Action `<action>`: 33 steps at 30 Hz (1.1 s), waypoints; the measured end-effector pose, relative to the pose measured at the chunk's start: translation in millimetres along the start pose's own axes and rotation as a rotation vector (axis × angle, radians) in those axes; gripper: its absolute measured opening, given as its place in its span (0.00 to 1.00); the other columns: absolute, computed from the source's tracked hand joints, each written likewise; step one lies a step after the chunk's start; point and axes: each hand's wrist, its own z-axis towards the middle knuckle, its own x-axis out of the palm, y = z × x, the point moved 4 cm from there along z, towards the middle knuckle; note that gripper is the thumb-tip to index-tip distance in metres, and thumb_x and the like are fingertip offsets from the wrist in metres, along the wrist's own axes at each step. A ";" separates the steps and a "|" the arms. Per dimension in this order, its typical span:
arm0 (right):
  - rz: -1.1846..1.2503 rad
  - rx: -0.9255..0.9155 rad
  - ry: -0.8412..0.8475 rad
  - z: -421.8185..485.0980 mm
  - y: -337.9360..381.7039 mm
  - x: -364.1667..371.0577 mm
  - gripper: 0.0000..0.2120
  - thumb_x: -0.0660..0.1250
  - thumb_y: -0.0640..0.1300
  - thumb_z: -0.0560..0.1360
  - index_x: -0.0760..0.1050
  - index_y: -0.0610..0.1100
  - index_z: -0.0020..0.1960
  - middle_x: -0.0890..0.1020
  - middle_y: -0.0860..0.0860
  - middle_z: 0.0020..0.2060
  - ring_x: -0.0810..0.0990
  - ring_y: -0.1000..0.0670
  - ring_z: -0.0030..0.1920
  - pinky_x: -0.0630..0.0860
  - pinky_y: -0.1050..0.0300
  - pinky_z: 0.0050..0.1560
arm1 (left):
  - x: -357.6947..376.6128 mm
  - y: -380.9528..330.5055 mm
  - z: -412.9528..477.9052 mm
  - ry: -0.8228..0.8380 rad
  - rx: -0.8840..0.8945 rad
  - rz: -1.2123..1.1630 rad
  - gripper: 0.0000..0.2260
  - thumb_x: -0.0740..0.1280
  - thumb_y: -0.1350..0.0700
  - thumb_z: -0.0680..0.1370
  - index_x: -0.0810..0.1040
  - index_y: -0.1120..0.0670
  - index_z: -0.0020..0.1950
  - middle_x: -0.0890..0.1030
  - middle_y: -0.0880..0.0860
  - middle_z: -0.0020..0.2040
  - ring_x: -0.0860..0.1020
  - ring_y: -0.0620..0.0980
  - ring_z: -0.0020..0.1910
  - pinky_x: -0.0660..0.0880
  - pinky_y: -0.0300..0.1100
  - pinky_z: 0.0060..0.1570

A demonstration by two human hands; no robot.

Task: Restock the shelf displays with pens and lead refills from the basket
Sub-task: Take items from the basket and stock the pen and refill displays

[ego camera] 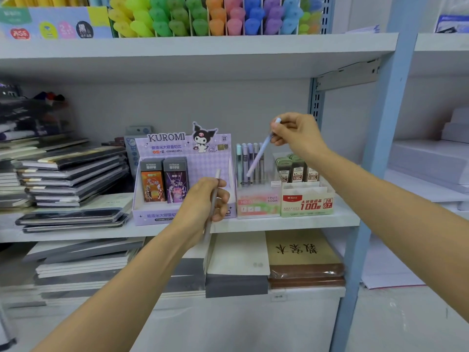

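Observation:
My right hand pinches a pale blue pen by its top end; the pen slants down-left, its tip in front of the upright pens in the clear Fruit Soda display. My left hand grips a thin grey pen, held nearly upright in front of the purple Kuromi lead-refill box. That box holds two dark refill packs on its left side. A white-and-green lead refill box with several packs stands right of the pen display. The basket is out of view.
Stacked notebooks fill the shelf's left part. Paper pads and a brown book lie on the shelf below. Coloured highlighters line the shelf above. A blue upright post borders the right side.

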 end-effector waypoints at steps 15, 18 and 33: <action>-0.354 -0.110 0.168 2.7 -14.8 26.1 0.06 0.66 0.39 0.78 0.80 0.38 0.52 0.84 0.43 0.43 0.84 0.47 0.42 0.81 0.63 0.46 | -1.8 -0.9 -2.5 0.038 0.105 0.012 0.08 0.61 0.61 0.82 0.78 0.56 0.56 0.77 0.52 0.37 0.73 0.45 0.29 0.70 0.34 0.27; -0.353 -0.099 0.185 6.1 -12.6 33.4 0.05 0.67 0.38 0.78 0.79 0.38 0.51 0.83 0.44 0.40 0.83 0.47 0.39 0.82 0.59 0.46 | -1.4 -1.3 -2.4 0.045 0.123 -0.018 0.10 0.63 0.65 0.80 0.79 0.57 0.59 0.77 0.52 0.41 0.74 0.46 0.31 0.74 0.34 0.32; -0.494 -0.111 0.086 -4.9 -3.2 39.7 0.15 0.66 0.49 0.78 0.77 0.46 0.64 0.77 0.50 0.53 0.74 0.53 0.47 0.74 0.57 0.51 | -3.3 -12.0 -11.5 0.012 0.116 -0.094 0.09 0.64 0.65 0.79 0.77 0.61 0.59 0.85 0.55 0.45 0.83 0.51 0.40 0.81 0.41 0.45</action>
